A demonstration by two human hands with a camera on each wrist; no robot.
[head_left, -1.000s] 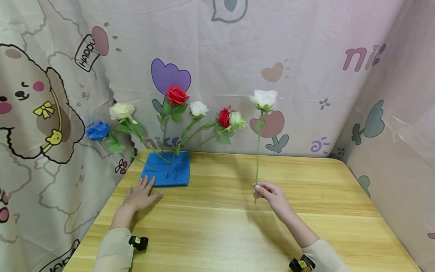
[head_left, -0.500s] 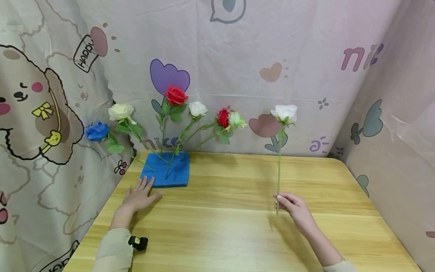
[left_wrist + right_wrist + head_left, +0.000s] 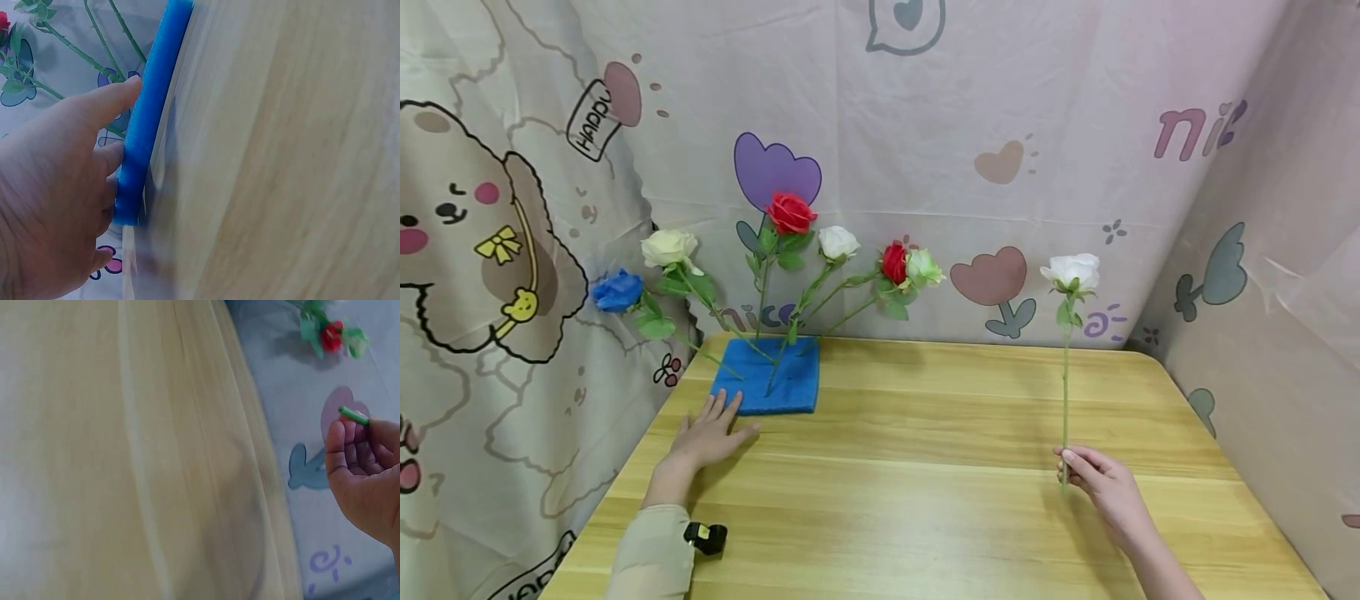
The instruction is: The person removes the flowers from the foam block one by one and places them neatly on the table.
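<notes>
Since the earlier frame, the right hand (image 3: 1103,487) and the white rose (image 3: 1065,371) it holds have moved rightward and lower; the left hand (image 3: 706,437) has stayed put. The rose is now right of centre, its bloom at mid-height. Its stem (image 3: 1065,408) stands nearly upright, clamped between thumb and fingertips near the bottom end, which pokes out just past the grip. The key relation: the blue pad (image 3: 797,392) lies well apart from the rose, towards the left of the frame and a little farther up the table. The left hand is the nearer one, its fingers apart and fairly straight, fingertips touching the pad's lower-left corner.

Stems fan out from the pad: a blue rose (image 3: 617,290) and a cream rose (image 3: 670,247) lean left, a red rose (image 3: 791,212) rises, and others lean right. The table (image 3: 880,517) is pale, striped wood, slightly shiny. Printed cloth (image 3: 880,125) hangs behind and at both sides.
</notes>
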